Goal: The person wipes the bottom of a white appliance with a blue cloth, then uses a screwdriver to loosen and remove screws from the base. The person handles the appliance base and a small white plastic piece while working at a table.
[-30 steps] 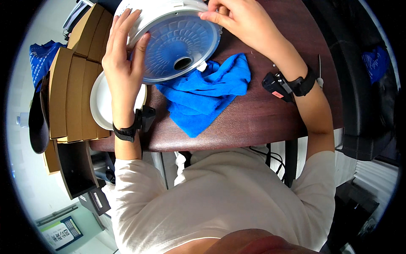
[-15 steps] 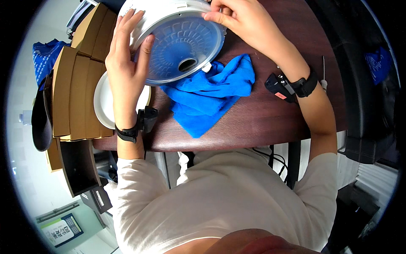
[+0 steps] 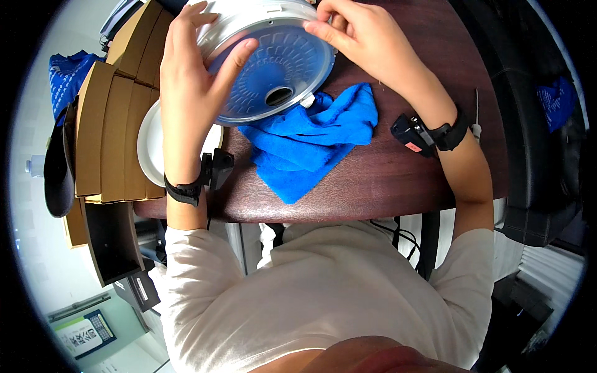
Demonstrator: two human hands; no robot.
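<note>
A white round appliance part (image 3: 273, 9), tilted toward me, shows a blue-tinted, see-through patterned plate (image 3: 273, 68) with a dark oval opening and a small white tab at its lower edge. My left hand (image 3: 193, 74) grips its upper left side with curled fingers, the thumb stretched over the plate. At the upper right rim, my right hand (image 3: 367, 43) has thumb and index finger on the edge, other fingers bent. A crumpled blue cloth (image 3: 298, 155) lies just below. A white round dish (image 3: 152, 152) is partly hidden behind my left arm. Black devices are strapped to both wrists.
Stacked cardboard boxes (image 3: 99, 137) line the left, beside a blue printed bag (image 3: 71, 74). A screwdriver (image 3: 476, 127) lies on the dark wooden table (image 3: 373, 186) beyond my right wrist. A black padded seat (image 3: 522, 186) is at the right.
Over the last second my left thumb has moved up and right, from the rim to over the plate. The appliance part and my right hand have shifted slightly rightward in the picture.
</note>
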